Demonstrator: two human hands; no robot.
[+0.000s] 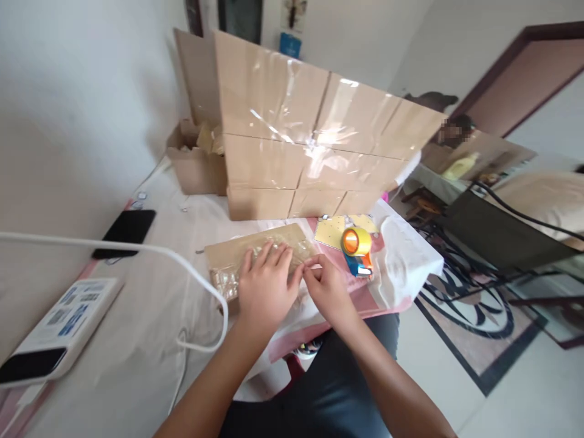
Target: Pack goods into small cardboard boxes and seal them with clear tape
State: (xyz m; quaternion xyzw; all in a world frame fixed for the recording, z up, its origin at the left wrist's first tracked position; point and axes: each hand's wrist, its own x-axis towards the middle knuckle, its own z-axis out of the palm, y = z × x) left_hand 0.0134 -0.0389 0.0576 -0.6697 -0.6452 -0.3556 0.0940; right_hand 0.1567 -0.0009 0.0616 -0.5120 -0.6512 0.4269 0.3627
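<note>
A flat piece of brown cardboard [292,233] lies on the table in front of me, with shiny clear plastic film [224,281] over part of it. My left hand [265,283] rests flat on the film, fingers spread and pointing away from me. At the cardboard's right end, my right hand [326,286] has thumb and forefinger pinched together beside my left thumb. Whatever sits in that pinch is too small to make out. Just right of it stands a blue tape dispenser [352,265] with a yellow-orange tape roll [356,241].
A large upright cardboard panel [269,161] covered with glossy tape stands behind. An open box [196,164] is at back left. A black phone [124,233], a white cable [196,274] and a white box [68,316] lie left. Right are a chair [497,237] and another person [542,194].
</note>
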